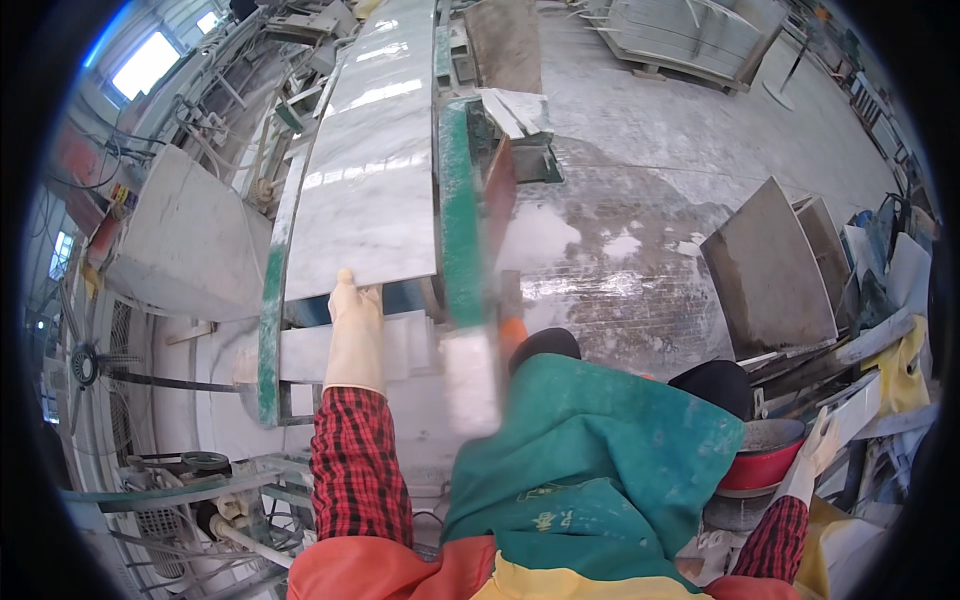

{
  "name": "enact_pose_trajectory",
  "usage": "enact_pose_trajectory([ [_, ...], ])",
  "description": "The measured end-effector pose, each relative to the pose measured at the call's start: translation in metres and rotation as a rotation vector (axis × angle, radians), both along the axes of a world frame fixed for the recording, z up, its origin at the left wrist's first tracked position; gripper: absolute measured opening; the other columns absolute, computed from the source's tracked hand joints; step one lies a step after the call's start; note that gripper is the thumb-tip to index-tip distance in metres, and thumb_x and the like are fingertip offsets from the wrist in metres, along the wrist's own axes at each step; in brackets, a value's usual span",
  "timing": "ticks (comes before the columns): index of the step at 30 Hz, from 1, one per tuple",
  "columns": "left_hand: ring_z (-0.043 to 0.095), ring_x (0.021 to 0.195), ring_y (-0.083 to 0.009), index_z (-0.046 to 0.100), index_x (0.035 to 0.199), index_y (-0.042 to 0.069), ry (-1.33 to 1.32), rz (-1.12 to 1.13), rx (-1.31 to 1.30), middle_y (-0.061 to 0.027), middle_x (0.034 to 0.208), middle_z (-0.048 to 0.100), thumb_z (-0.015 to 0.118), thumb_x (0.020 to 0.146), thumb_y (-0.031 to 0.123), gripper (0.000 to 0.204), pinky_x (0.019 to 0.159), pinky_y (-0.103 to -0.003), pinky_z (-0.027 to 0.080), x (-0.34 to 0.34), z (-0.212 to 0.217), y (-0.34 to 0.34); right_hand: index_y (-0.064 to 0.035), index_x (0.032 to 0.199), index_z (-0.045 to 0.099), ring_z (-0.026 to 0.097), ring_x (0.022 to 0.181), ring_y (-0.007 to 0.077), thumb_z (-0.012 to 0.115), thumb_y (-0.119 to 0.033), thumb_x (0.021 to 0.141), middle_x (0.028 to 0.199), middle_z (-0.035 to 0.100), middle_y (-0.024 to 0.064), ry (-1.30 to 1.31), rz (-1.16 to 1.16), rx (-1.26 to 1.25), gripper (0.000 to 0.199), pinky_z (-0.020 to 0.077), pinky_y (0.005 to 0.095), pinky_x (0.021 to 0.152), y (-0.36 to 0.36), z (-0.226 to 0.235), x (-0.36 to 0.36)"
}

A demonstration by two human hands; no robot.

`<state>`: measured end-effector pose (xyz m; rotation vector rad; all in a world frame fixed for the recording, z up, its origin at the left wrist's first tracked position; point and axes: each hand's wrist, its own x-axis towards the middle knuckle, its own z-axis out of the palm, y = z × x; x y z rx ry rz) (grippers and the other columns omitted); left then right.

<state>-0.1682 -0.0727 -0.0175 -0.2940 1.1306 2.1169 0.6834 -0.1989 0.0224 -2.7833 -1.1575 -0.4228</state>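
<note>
Marble slab, long, white-grey and polished, lies flat on a green-framed machine bed, running from picture centre toward 12 o'clock. Its near edge sits just above centre-left.

Left hand, in a pale rubber glove with a red-checked sleeve behind it, rests on that near edge; fingers together and curled onto the slab's lip, gripping or pressing it.

Step in hand, by judgement: positioning the slab on the bed. The next move would call for a steady push or pull along the bed's line, keeping the edge square to the green rail.

Right hand, gloved too, hangs at 4 o'clock, fingers loosely spread, holding nothing, just beside a red basin.

The basin holds grey, wet-looking slurry or grit; exact contents cannot be told.

Grey stone offcuts lean at 3 o'clock. Wet concrete floor beyond. Green apron fills the lower centre.
</note>
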Motion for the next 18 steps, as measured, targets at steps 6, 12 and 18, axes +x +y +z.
enact_pose_trajectory([
  [6, 0.066, 0.077, -0.0191, 0.057, 0.107, -0.001, 0.172, -0.349, -0.328, -0.0098, 0.096, 0.065, 0.055, 0.099, 0.026, 0.028, 0.067, -0.030, 0.061, -0.040, -0.016, -0.026, -0.0020, 0.138, 0.049, 0.046, 0.129, 0.0348, 0.049, -0.054, 0.094, 0.140, 0.050, 0.0192, -0.036, 0.024, 0.011, 0.067, 0.0330, 0.0412, 0.110, 0.002, -0.009, 0.002],
  [12, 0.063, 0.065, -0.0210, 0.059, 0.094, 0.000, 0.486, -0.675, -0.591, -0.0082, 0.077, 0.063, 0.064, 0.092, 0.025, 0.025, 0.056, -0.032, 0.057, -0.017, 0.021, -0.031, -0.0033, 0.137, 0.049, 0.045, 0.130, 0.0343, 0.050, -0.053, 0.094, 0.140, 0.050, 0.0184, -0.053, -0.011, 0.053, 0.066, 0.0337, 0.0412, 0.109, -0.017, -0.011, 0.007],
  [18, 0.056, 0.113, -0.0354, 0.055, 0.119, 0.002, 2.053, -0.670, -1.253, -0.0206, 0.122, 0.058, 0.065, 0.080, 0.007, 0.040, 0.098, -0.040, 0.046, 0.026, 0.068, -0.042, -0.0045, 0.137, 0.050, 0.045, 0.130, 0.0332, 0.052, -0.054, 0.093, 0.140, 0.050, 0.0174, -0.062, -0.056, 0.011, 0.066, 0.0338, 0.0406, 0.109, -0.017, 0.000, -0.012],
])
